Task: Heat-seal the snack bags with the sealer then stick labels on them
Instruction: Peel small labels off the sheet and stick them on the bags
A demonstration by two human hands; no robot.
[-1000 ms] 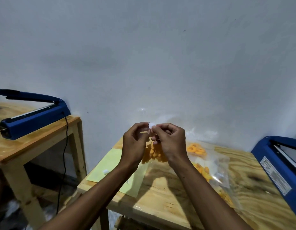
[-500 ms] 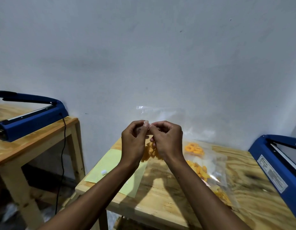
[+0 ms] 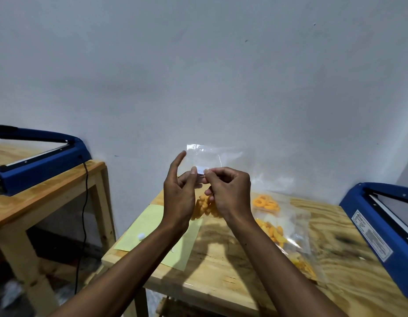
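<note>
I hold a clear snack bag (image 3: 206, 154) with orange puffs upright above the wooden table (image 3: 221, 273). My left hand (image 3: 178, 197) pinches the bag between thumb and fingers, its index finger sticking up. My right hand (image 3: 230, 193) pinches a small white label (image 3: 201, 170) against the front of the bag, just under its top strip. More bags of orange snacks (image 3: 278, 227) lie on the table to the right. A pale yellow label sheet (image 3: 150, 225) lies at the table's left edge with one white label (image 3: 141, 236) on it.
A blue heat sealer (image 3: 381, 227) sits at the right end of the table. A second blue sealer (image 3: 38, 159) with its arm raised stands on a separate wooden table (image 3: 27, 202) to the left, its black cable (image 3: 84, 213) hanging down. A white wall is behind.
Both hands came apart a little and the label now lies against the bag. My left index finger has straightened upward, and more of the clear bag shows above my hands.
</note>
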